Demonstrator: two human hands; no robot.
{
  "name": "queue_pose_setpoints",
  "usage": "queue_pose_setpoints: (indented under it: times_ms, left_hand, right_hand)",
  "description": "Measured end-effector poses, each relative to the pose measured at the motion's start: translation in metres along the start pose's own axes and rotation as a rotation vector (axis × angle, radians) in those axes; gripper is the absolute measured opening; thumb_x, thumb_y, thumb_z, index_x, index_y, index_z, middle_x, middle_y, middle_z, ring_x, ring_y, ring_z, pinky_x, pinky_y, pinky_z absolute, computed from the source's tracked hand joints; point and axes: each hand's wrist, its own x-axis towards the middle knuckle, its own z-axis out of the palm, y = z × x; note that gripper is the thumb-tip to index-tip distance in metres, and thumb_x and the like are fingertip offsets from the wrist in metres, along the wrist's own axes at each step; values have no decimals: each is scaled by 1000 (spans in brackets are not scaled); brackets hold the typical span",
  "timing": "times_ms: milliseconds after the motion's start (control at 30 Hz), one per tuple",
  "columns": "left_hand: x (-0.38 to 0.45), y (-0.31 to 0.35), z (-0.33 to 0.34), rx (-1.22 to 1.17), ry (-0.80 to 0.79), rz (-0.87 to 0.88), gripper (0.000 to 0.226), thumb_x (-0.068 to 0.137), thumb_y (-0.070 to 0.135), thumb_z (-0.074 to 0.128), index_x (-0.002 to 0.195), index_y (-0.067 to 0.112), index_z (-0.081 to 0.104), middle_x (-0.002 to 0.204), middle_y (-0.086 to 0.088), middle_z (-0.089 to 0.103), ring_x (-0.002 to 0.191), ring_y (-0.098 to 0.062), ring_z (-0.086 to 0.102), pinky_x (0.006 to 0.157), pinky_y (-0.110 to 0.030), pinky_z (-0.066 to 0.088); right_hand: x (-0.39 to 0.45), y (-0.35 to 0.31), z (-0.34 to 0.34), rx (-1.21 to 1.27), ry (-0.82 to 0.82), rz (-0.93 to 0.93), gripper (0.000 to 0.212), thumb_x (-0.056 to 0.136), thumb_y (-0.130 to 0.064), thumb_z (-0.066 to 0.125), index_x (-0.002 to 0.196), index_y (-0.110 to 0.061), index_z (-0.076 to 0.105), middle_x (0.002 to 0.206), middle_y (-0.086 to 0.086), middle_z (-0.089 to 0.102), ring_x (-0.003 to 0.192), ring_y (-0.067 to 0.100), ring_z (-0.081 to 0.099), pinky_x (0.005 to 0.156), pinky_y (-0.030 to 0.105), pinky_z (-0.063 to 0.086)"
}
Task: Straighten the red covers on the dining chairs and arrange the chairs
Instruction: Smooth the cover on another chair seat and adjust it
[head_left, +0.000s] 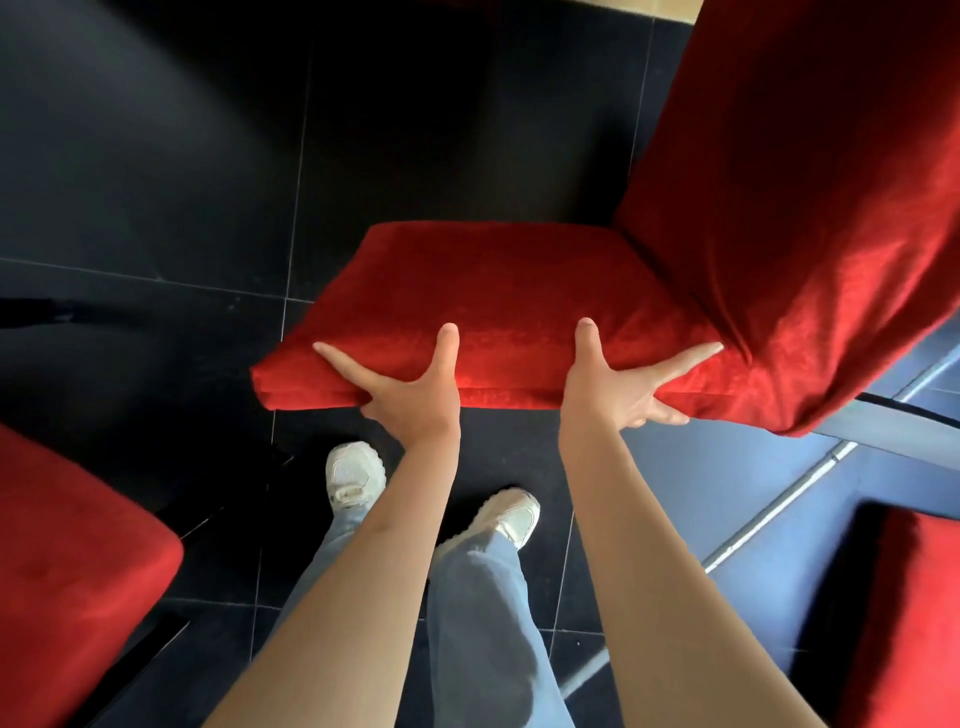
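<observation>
Both hands, left hand (410, 387) and right hand (613, 384), grip red-covered seat (493, 291) near edge; backrest (810, 208) rises right.

Both hands (415, 387) (621, 387) forward, fingers (335, 358) splayed
</observation>
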Motion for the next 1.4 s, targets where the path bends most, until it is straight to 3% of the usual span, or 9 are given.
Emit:
queue_pose_setpoints:
  times_ms: [67,133,267,433,600,1033,1267,1400]
  left_hand:
    - [1,11,10,-24,14,26,124,61,54,83,140,62,-12,136,-22,31,77,3,44,61,-13,36]
    - [3,21,16,-27,9,56,124,61,53,84,141,61,-11,137,-21,29,78,2,47,60,-11,35]
    - [7,44,29,-31,0,96,124,60,52,85,141,62,-8,139,-22,27,83,-2,52,78,-25,50]
    - [9,72,48,43,13,89,123,59,59,82,141,61,-10,135,-21,32,69,-5,49,53,-16,35]
    - [12,99,66,197,16,74,121,62,70,74,141,58,-17,131,-20,36,62,-9,45,67,-35,40]
    - [20,133,90,221,33,46,116,64,70,73,141,60,-14,131,-18,33,62,-13,50,69,-37,45]
    - [20,136,92,240,45,26,116,63,69,74,140,61,-13,132,-18,32,63,-17,54,77,-47,55]
    - [21,135,94,227,60,31,117,62,69,74,140,61,-12,132,-18,31,63,-16,53,72,-41,53]
  right_hand:
    - [7,-12,7,11,7,-26,119,71,-41,81,140,-61,-14,152,23,-31,136,45,29,77,29,36]
    - [11,-24,12,9,20,-48,119,70,-42,81,141,-62,-13,152,22,-32,133,46,33,78,30,36]
    - [17,-49,24,20,7,-85,116,71,-41,81,142,-61,-9,151,21,-34,130,46,37,81,31,35]
    - [26,-80,36,-20,13,-99,113,73,-39,80,144,-59,-6,151,21,-35,125,44,42,85,32,37]
    - [34,-113,50,-67,27,-99,111,75,-36,79,145,-58,-4,150,22,-35,118,39,48,77,27,36]
    - [47,-147,75,-145,55,-117,107,75,-40,78,145,-58,-1,148,25,-37,113,34,45,73,29,36]
    - [47,-144,74,-151,30,-138,107,74,-50,77,146,-58,-3,148,26,-38,122,39,42,75,29,36]
    - [48,-143,74,-162,25,-136,108,74,-52,77,146,-57,-4,147,26,-39,124,40,40,76,30,36]
